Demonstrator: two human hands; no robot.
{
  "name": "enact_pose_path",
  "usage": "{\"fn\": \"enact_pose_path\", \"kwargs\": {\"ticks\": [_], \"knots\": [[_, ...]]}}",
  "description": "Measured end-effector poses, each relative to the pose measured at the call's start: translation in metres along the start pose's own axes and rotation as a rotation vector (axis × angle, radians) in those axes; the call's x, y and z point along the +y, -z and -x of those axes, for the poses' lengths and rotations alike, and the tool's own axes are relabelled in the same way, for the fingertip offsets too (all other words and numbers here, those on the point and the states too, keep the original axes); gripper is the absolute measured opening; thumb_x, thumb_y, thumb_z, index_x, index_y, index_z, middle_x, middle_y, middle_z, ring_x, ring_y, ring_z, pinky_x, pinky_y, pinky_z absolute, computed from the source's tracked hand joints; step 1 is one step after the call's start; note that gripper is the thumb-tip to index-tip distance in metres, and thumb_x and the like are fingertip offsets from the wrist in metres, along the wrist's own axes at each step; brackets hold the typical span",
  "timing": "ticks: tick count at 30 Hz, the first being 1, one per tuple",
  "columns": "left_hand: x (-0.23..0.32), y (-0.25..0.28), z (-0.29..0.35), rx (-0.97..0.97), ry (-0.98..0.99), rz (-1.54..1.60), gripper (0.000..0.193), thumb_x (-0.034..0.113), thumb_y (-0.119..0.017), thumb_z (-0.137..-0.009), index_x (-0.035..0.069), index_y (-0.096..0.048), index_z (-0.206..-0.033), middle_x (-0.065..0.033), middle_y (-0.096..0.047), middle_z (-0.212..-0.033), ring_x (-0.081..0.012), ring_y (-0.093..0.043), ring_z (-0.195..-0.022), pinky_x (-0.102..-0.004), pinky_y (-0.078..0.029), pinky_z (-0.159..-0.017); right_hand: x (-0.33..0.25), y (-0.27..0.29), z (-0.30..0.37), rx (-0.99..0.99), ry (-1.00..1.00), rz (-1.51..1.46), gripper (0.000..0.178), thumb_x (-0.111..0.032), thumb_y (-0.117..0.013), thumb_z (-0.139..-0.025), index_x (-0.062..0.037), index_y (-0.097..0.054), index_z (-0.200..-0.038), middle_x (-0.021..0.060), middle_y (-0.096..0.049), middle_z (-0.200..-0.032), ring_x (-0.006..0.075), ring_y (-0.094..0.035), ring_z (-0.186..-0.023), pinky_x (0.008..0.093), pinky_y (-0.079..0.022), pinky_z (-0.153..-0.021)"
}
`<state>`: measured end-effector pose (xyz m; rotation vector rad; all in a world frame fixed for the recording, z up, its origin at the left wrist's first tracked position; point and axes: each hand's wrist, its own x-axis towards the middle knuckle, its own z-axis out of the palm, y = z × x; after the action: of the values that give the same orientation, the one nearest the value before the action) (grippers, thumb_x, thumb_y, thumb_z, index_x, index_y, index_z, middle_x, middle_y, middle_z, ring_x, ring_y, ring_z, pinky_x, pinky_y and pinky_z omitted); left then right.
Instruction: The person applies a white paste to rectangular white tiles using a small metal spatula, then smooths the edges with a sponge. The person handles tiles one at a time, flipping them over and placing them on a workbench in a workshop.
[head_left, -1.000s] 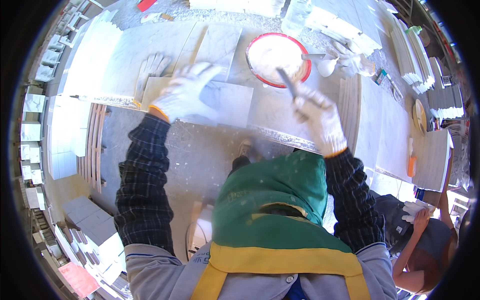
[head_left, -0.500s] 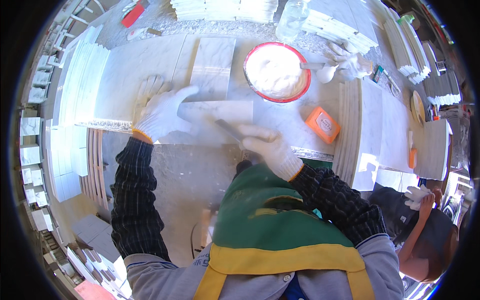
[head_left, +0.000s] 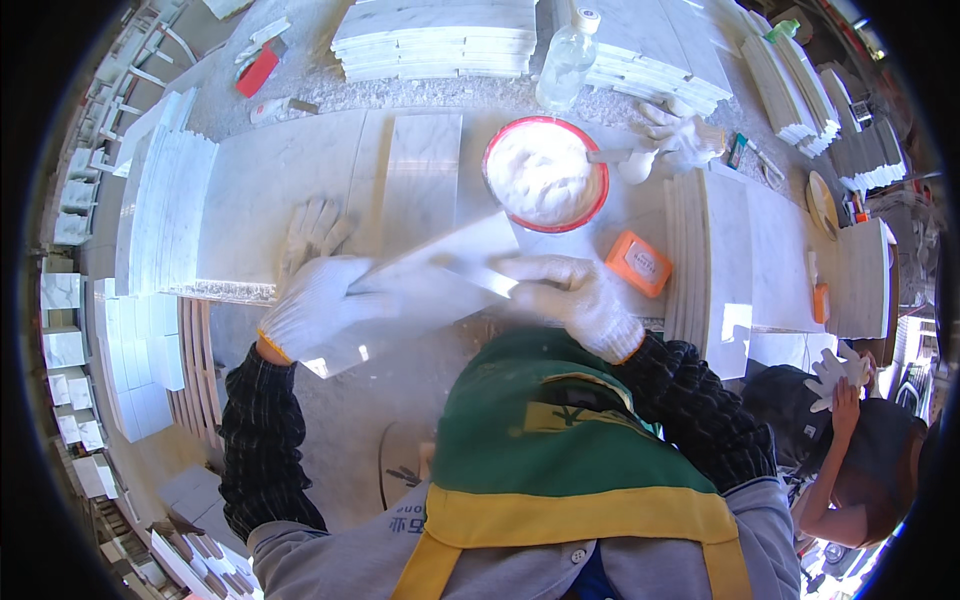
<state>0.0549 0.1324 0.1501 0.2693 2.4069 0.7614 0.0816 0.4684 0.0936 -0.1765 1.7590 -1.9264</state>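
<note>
A white marble tile [head_left: 430, 285], blurred by motion, is held tilted over the bench's near edge. My left hand [head_left: 325, 305], in a white knit glove, grips its left part, thumb on the upper face. My right hand [head_left: 590, 300], gloved too, is closed on a scraper; the bright metal blade [head_left: 488, 278] lies across the right part of the tile, and the fingers hide its handle. Beyond the tile stands a red-rimmed bowl [head_left: 603, 188] of white paste [head_left: 545, 170], with another scraper [head_left: 612, 157] resting over its right rim.
A loose glove [head_left: 315, 225] lies behind my left hand. Another marble tile [head_left: 422, 160] rests on the bench. An orange block [head_left: 638, 264] sits at right beside upright tiles [head_left: 688, 270]. Behind the bowl are a clear bottle [head_left: 567, 65] and stacked tiles [head_left: 435, 40]. A person [head_left: 850, 440] is at lower right.
The tile has been raised and tilted, its near left end now hanging over the bench edge. My right hand has brought the scraper blade onto it. The whole view has shifted slightly.
</note>
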Motion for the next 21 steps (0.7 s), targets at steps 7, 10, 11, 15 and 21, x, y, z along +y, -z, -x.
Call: {"fn": "enact_pose_path", "kwargs": {"ticks": [7, 10, 11, 15, 21], "knots": [[0.013, -0.051, 0.003, 0.051, -0.061, 0.328, 0.041, 0.030, -0.076, -0.094, -0.004, -0.070, -0.116, -0.0075, -0.067, -0.093, -0.0138, -0.061, -0.087, -0.0308, -0.050, -0.079, -0.012, 0.047, -0.001, 0.012, 0.090, 0.025, 0.036, 0.001, -0.071, -0.093, -0.0009, -0.072, -0.128, 0.0078, -0.074, -0.124, 0.0120, -0.066, -0.113, 0.0293, -0.052, -0.101], [0.020, -0.072, 0.006, 0.048, -0.030, 0.449, 0.040, 0.028, -0.074, -0.095, -0.005, -0.071, -0.117, -0.0045, -0.069, -0.095, -0.0107, -0.059, -0.089, -0.0292, -0.050, -0.080, -0.021, 0.078, 0.009, 0.108, 0.075, -0.085, 0.034, -0.006, -0.072, -0.094, 0.0000, -0.072, -0.127, 0.0064, -0.074, -0.115, 0.0119, -0.066, -0.103, 0.0296, -0.053, -0.094], [0.022, -0.077, 0.007, 0.053, 0.003, 0.452, 0.040, 0.028, -0.074, -0.096, -0.005, -0.071, -0.118, -0.0043, -0.069, -0.096, -0.0102, -0.058, -0.089, -0.0287, -0.049, -0.081, -0.022, 0.085, 0.007, 0.174, 0.111, -0.158, 0.032, -0.009, -0.073, -0.094, -0.0011, -0.073, -0.126, 0.0050, -0.075, -0.112, 0.0122, -0.066, -0.098, 0.0322, -0.054, -0.091], [0.027, -0.093, 0.006, 0.131, 0.026, 0.462, 0.039, 0.027, -0.072, -0.096, -0.005, -0.071, -0.118, -0.0034, -0.069, -0.096, -0.0088, -0.057, -0.089, -0.0277, -0.049, -0.082, -0.021, 0.102, -0.004, 0.390, 0.077, 0.492, 0.030, -0.013, -0.068, -0.095, 0.0003, -0.073, -0.122, 0.0127, -0.076, -0.106, 0.0205, -0.070, -0.093, 0.0344, -0.055, -0.086], [0.027, -0.105, 0.009, 0.177, -0.010, 0.375, 0.042, 0.033, -0.070, -0.097, -0.006, -0.070, -0.113, -0.0094, -0.069, -0.092, -0.0117, -0.058, -0.086, -0.0326, -0.050, -0.080, -0.001, 0.101, -0.033, 0.459, 0.164, 1.004, 0.030, -0.025, -0.062, -0.097, -0.0069, -0.075, -0.117, 0.0212, -0.073, -0.101, 0.0372, -0.071, -0.094, 0.0416, -0.055, -0.084]]}}
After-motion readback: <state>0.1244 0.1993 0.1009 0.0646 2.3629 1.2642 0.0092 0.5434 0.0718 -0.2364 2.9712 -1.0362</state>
